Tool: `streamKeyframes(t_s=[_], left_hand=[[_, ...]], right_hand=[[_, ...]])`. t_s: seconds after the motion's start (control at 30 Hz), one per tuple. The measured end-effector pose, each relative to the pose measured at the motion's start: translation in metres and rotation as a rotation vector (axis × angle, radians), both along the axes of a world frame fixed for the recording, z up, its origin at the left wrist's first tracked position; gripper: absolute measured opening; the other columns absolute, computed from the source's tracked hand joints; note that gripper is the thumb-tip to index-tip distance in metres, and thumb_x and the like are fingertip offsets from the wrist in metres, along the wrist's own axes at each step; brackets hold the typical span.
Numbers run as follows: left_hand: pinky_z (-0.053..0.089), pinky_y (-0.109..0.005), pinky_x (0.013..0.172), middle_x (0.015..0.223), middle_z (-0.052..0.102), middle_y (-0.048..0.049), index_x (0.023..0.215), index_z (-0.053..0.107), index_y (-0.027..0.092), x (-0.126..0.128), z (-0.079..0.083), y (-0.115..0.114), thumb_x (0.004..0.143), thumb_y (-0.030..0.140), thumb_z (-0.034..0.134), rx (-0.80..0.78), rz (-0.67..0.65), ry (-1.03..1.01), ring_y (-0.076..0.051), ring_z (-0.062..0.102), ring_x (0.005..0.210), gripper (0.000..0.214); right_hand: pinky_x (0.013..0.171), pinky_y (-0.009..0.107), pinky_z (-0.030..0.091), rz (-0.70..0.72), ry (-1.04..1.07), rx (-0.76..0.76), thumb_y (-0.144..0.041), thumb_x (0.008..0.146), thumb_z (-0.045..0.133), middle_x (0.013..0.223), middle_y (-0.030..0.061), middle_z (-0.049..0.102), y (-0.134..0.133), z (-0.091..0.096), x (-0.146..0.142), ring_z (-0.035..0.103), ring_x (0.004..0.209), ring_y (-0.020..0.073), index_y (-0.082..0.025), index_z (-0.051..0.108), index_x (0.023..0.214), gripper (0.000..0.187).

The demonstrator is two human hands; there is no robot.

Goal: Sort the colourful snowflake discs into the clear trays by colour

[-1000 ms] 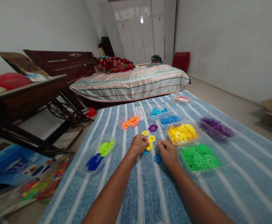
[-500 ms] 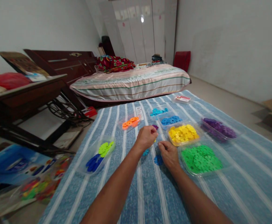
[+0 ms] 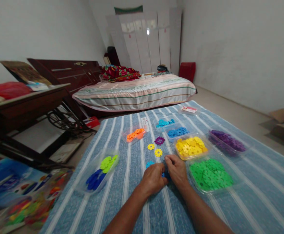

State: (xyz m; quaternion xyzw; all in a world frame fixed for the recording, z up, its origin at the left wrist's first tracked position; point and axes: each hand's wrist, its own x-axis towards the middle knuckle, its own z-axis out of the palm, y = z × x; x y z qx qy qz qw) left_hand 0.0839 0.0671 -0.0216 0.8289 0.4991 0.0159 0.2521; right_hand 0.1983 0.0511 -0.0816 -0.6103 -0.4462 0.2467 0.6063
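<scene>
Left hand (image 3: 154, 178) curled, right hand (image 3: 177, 169) narrowed at lower centre; couldn't tell what either gripped. Blue disc (image 3: 163, 175) showed between them. Yellow discs (image 3: 191, 146), green discs (image 3: 211, 174) sat right of centre, presumably boxed by colour.

"Can we tell whether the left hand (image 3: 154, 178) grips anything?"

"No, its grasp is turned away from us; we glimpse only part of a blue disc (image 3: 163, 175) beside the right hand (image 3: 178, 169)."

"And the light-blue disc (image 3: 149, 163)?"

"We see its far part; the left hand hides the rest."

"Can we read the card (image 3: 189, 110)?"

"Its print is too small, and the bottom edge cuts off both forearms (image 3: 128, 209)."
</scene>
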Motion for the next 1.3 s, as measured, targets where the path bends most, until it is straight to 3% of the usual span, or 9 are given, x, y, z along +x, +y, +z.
streamKeyframes(t_s=[0.2,0.37,0.57,0.67,0.8,0.9,1.0,1.13,1.3], left_hand=[[0.029,-0.021,0.046,0.046,0.051,0.0056,0.058,0.055,0.017,-0.022,-0.009,0.016,0.056,0.014,0.064,-0.286,0.183,-0.344,-0.010,0.046,0.046,0.009],[0.031,-0.020,0.041,0.040,0.050,0.0046,0.053,0.055,0.016,-0.029,0.011,0.043,0.055,0.015,0.067,-0.325,0.316,-0.527,-0.009,0.046,0.038,0.012],[0.039,-0.018,0.043,0.046,0.057,0.0031,0.064,0.058,0.016,0.019,0.054,0.079,0.063,0.018,0.066,-0.274,0.379,-0.737,-0.009,0.053,0.042,0.008],[0.043,-0.019,0.047,0.054,0.062,0.0010,0.072,0.061,0.015,0.042,0.061,0.097,0.067,0.018,0.064,-0.173,0.420,-0.822,-0.010,0.059,0.049,0.007],[0.043,-0.021,0.052,0.053,0.059,0.0019,0.065,0.063,0.015,0.042,0.042,0.114,0.070,0.018,0.061,0.122,0.388,-0.534,-0.012,0.060,0.055,0.005],[0.045,-0.024,0.062,0.058,0.062,-0.0006,0.059,0.063,0.015,0.033,0.022,0.117,0.066,0.015,0.064,0.198,0.360,-0.367,-0.016,0.063,0.067,0.007],[0.045,-0.027,0.073,0.081,0.070,-0.0049,0.074,0.069,0.018,0.033,0.009,0.115,0.068,0.024,0.066,0.281,0.315,-0.106,-0.021,0.064,0.086,0.009],[0.046,-0.031,0.079,0.108,0.069,-0.0102,0.099,0.068,0.020,0.046,0.004,0.115,0.074,0.037,0.063,0.328,0.195,0.230,-0.027,0.060,0.106,0.031],[0.046,-0.031,0.079,0.109,0.069,-0.0100,0.098,0.068,0.020,0.050,0.002,0.121,0.078,0.036,0.058,0.329,0.144,0.298,-0.027,0.061,0.106,0.028]], right_hand=[[0.067,0.028,0.045,-0.020,-0.012,0.019,-0.038,0.082,0.052,0.070,0.0011,0.066,0.001,-0.001,-0.001,0.060,0.069,0.0178,-0.019,0.070,0.072,0.028],[0.068,0.028,0.044,-0.011,-0.022,-0.006,-0.038,0.082,0.052,0.071,0.0017,0.066,0.001,-0.002,-0.001,0.059,0.070,0.0182,-0.019,0.070,0.073,0.028],[0.066,0.027,0.043,0.010,-0.024,-0.002,-0.037,0.082,0.051,0.070,0.0009,0.065,0.001,-0.001,0.000,0.059,0.069,0.0177,-0.019,0.070,0.072,0.027],[0.067,0.027,0.043,0.011,-0.027,-0.002,-0.036,0.082,0.051,0.070,0.0009,0.065,0.000,-0.001,0.000,0.059,0.070,0.0178,-0.019,0.070,0.073,0.027],[0.066,0.027,0.043,0.014,-0.045,-0.001,-0.034,0.082,0.051,0.069,0.0012,0.064,0.000,0.000,-0.001,0.059,0.069,0.0177,-0.019,0.070,0.072,0.026],[0.065,0.027,0.042,0.021,-0.072,-0.002,-0.033,0.083,0.050,0.068,0.0014,0.063,0.001,0.000,-0.001,0.058,0.067,0.0173,-0.019,0.070,0.071,0.027],[0.067,0.027,0.042,0.023,-0.089,0.000,-0.032,0.084,0.049,0.069,0.0017,0.064,0.002,-0.001,-0.002,0.058,0.069,0.0170,-0.019,0.070,0.071,0.027],[0.068,0.026,0.042,0.016,-0.110,0.007,-0.030,0.084,0.048,0.069,0.0018,0.064,0.003,-0.001,-0.003,0.058,0.069,0.0163,-0.019,0.069,0.072,0.027],[0.065,0.025,0.039,-0.022,-0.165,0.009,-0.026,0.084,0.047,0.066,0.0012,0.062,0.007,0.000,-0.006,0.057,0.066,0.0151,-0.018,0.067,0.068,0.027]])
